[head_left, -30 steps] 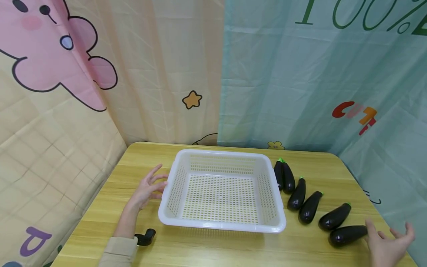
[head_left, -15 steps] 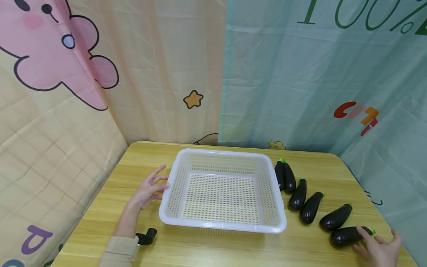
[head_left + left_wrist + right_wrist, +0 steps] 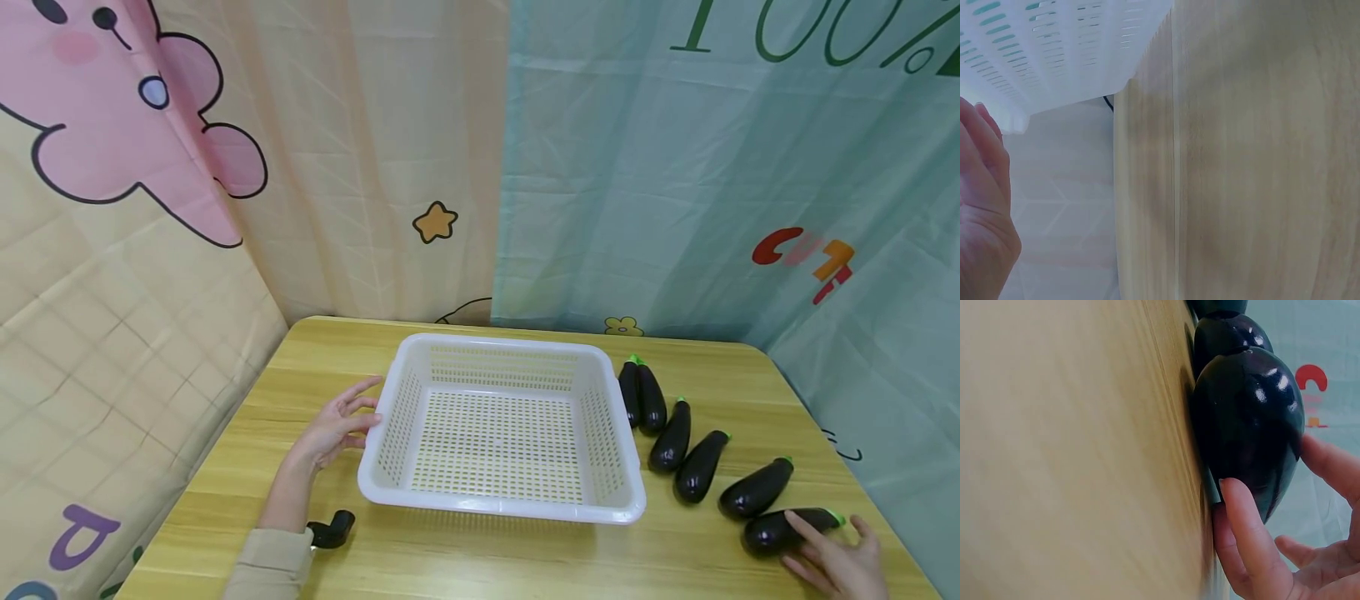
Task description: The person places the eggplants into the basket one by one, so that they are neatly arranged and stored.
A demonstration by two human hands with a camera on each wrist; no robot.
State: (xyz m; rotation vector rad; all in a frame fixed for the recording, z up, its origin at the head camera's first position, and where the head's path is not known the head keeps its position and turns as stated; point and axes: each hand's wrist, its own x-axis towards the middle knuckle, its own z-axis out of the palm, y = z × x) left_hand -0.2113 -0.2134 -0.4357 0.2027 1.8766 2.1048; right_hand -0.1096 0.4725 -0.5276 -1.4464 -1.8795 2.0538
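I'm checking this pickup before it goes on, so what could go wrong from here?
The right hand only has fingers laid around the glossy dark purple eggplant nearest the table's corner; the grip may slip on that smooth skin and it could roll off the yellow wooden table. Lifting it might also nudge the neighbouring eggplant lying close beside it.

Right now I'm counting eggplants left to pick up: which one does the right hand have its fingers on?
The nearest eggplant, last in the row, farthest from the basket; the right hand touches it alone.
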